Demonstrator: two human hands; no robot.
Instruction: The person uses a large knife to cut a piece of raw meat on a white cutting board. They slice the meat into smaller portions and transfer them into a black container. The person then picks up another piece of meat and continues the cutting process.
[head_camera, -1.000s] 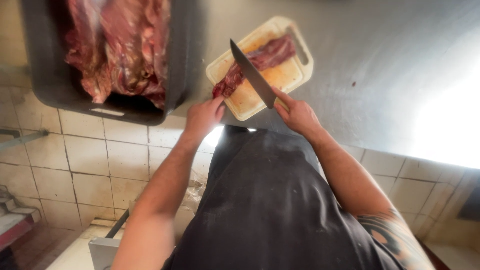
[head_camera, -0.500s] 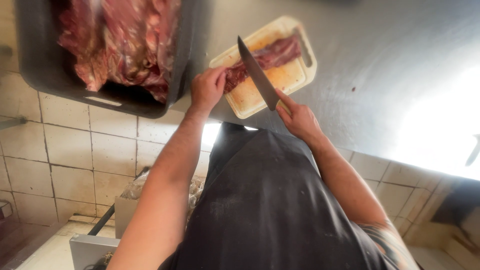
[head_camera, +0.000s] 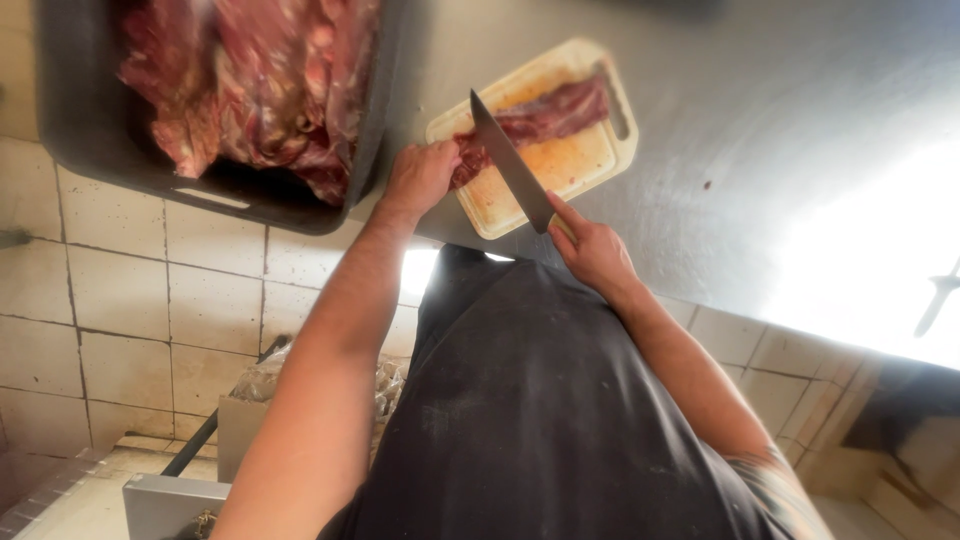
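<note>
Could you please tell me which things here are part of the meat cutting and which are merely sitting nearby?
In use: left hand, strip of meat, knife, right hand, cutting board.
Sitting nearby: tub of raw meat, metal counter.

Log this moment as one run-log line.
left hand grips meat strip | right hand holds knife above it | cutting board on steel counter | dark tray beside

The single head-worn camera looked steeply down the person's own torso, its picture turned so the steel worktop (head_camera: 760, 130) filled the top of the frame and the tiled floor the bottom. It sat near, the dark apron (head_camera: 540, 420) filling the lower centre, with both forearms reaching upward.
</note>
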